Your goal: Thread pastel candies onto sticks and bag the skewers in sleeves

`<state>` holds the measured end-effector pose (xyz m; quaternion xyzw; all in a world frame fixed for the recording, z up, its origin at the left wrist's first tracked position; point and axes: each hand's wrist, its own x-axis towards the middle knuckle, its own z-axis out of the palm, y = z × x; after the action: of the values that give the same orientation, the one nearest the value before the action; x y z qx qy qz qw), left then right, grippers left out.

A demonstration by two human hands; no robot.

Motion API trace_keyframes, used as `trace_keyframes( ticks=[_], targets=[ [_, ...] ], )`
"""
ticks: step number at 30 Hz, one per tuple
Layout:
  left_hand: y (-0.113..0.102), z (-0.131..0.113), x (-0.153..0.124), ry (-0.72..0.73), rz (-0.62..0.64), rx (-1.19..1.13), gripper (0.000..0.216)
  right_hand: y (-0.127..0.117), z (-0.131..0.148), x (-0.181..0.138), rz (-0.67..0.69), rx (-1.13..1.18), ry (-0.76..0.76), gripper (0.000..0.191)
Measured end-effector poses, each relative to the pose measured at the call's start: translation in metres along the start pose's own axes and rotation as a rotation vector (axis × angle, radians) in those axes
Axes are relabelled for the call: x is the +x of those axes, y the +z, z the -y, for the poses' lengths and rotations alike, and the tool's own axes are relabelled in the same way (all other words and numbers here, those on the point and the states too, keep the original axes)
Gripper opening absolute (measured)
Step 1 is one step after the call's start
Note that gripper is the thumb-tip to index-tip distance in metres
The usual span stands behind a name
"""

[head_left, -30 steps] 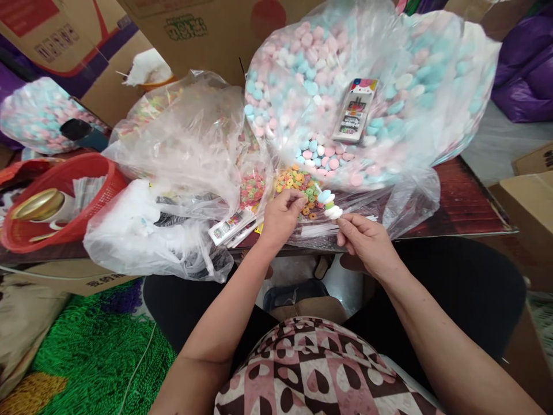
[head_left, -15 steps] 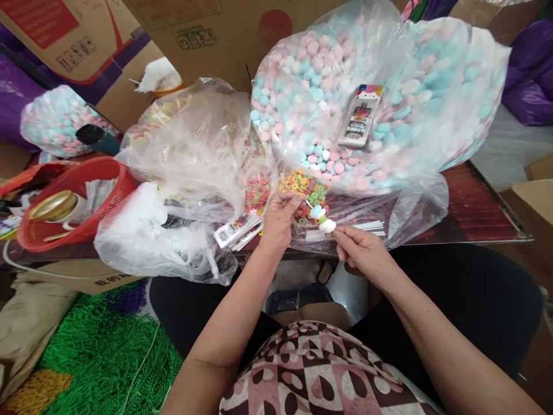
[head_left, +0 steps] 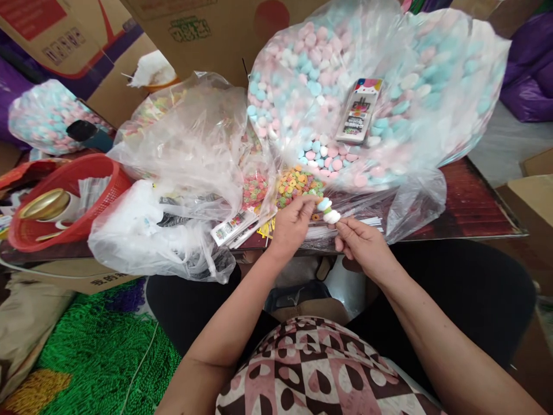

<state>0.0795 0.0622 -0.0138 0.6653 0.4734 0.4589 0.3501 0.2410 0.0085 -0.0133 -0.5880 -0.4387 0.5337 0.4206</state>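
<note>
My right hand pinches the lower end of a candy skewer. Threaded on it are white marshmallows, a green gummy ring and a pale blue marshmallow. At the skewer's upper tip, the fingers of my left hand are closed on an orange gummy ring; whether the stick passes through it I cannot tell. Just beyond my hands lies a heap of coloured gummy rings. Behind the heap, pink, blue and white marshmallows spill from a large clear bag.
A stack of printed labels rests on the marshmallow bag; more printed packets lie left of my hands. White sticks are at the table edge. Further left are a gummy bag, a white plastic bag and a red basket.
My left hand has moved right and up to the skewer's tip, bringing an orange gummy ring there. The bare stick tip seen earlier is now covered. My right hand keeps its pinch.
</note>
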Motion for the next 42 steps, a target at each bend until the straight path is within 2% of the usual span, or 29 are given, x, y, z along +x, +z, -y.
trace_keyframes(
  ticks=[2,3,7,9,11,13,16,18,22,24,26,29,32,39,42],
  targets=[
    [-0.003,0.001,0.006,-0.011,-0.029,0.037,0.025,-0.005,0.004,0.002,-0.046,0.038,-0.037,0.036],
    [-0.004,0.002,0.008,0.007,-0.011,0.137,0.024,-0.007,0.006,0.002,-0.067,0.057,-0.049,0.035],
    [0.0,0.003,0.009,0.149,0.274,0.729,0.02,-0.01,0.008,0.002,-0.091,0.088,-0.057,0.032],
    [0.005,0.002,0.006,0.197,0.356,0.892,0.021,-0.008,0.006,0.002,-0.082,0.075,-0.056,0.032],
    [0.007,0.001,0.004,0.213,0.369,0.941,0.019,-0.007,0.005,0.001,-0.075,0.054,-0.057,0.035],
    [0.005,0.002,0.005,0.184,0.343,0.878,0.014,-0.006,0.004,0.001,-0.069,0.034,-0.057,0.036],
    [-0.001,0.007,0.01,0.09,0.212,0.617,0.006,-0.004,0.004,-0.001,-0.048,0.018,-0.043,0.037],
    [-0.005,0.01,0.015,0.001,0.08,0.348,0.006,-0.002,0.003,-0.002,-0.017,0.005,-0.03,0.038],
    [-0.003,0.012,0.025,-0.27,-0.147,-0.348,0.015,0.001,0.0,-0.004,0.078,-0.065,-0.019,0.038],
    [0.001,0.01,0.027,-0.374,-0.171,-0.577,0.021,0.002,-0.002,-0.004,0.107,-0.104,-0.027,0.038],
    [0.004,0.008,0.025,-0.419,-0.156,-0.682,0.024,0.002,-0.004,-0.004,0.11,-0.138,-0.04,0.037],
    [0.006,0.008,0.021,-0.41,-0.159,-0.737,0.023,0.002,-0.005,-0.003,0.088,-0.166,-0.055,0.038],
    [0.007,0.011,0.016,-0.344,-0.183,-0.676,0.019,0.002,-0.007,-0.003,0.072,-0.17,-0.061,0.04],
    [0.003,0.008,0.006,-0.001,-0.197,-0.067,0.014,0.008,-0.01,-0.005,0.079,-0.126,-0.038,0.039],
    [0.002,0.001,0.004,0.099,-0.205,0.04,0.012,0.011,-0.008,-0.006,0.083,-0.139,-0.054,0.035]
  ],
)
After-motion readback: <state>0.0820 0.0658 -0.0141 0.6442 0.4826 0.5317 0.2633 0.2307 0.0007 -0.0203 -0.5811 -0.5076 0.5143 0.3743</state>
